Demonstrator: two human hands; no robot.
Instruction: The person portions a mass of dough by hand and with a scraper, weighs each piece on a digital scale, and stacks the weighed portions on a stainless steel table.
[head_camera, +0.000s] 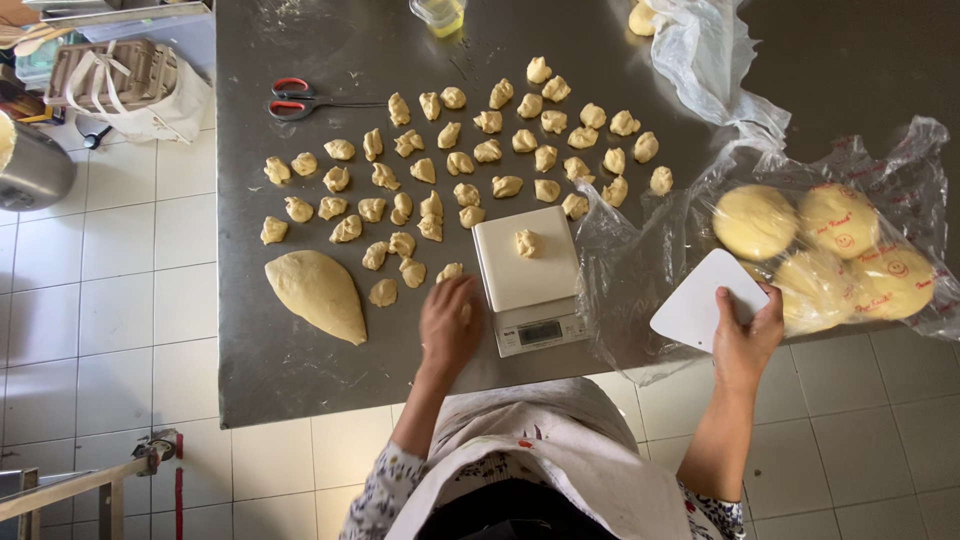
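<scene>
My left hand (449, 325) rests palm down on the steel table (260, 380), just left of a white kitchen scale (527, 278), with a small dough piece partly under its fingers. One small dough piece (527, 242) sits on the scale's platform. My right hand (748, 335) holds a white plastic dough scraper (700, 300) over the table's front right. A large teardrop-shaped dough lump (318, 292) lies left of my left hand. Several small cut dough pieces (455, 160) are spread across the table beyond the scale.
Round dough balls (755, 222) lie on clear plastic bags at the right. Red-handled scissors (298, 99) lie at the far left of the table. A small container (438, 14) stands at the far edge. A tote bag (130, 85) sits on the tiled floor.
</scene>
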